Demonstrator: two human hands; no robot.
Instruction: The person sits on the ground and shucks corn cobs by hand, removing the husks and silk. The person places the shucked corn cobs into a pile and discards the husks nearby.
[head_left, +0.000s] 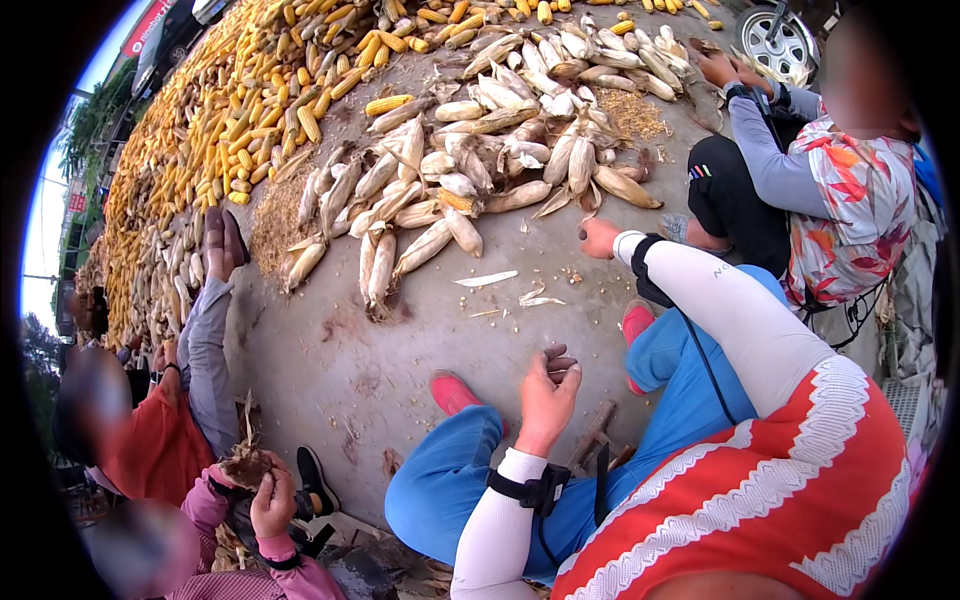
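Note:
My left hand (549, 397) is raised over my lap, palm up with fingers loosely curled, and nothing shows in it. My right hand (598, 238) reaches forward to the near right edge of a pile of corn ears in dry husks (465, 154); its fingers are bent, and whether they pinch anything is too small to tell. An unhusked corn ear (626, 186) lies just beyond it. Among the husked ears, one partly bared ear (456, 201) shows yellow kernels. Loose husk strips (486, 279) and scattered kernels lie on the concrete floor between my hands and the pile.
A large heap of bare yellow corn ears (247, 112) spreads across the far left. Co-workers sit close at both sides; the near left one holds a husk bundle (247, 466). A spoked wheel (776, 43) stands at far right. Loose kernels (630, 114) lie beyond the pile.

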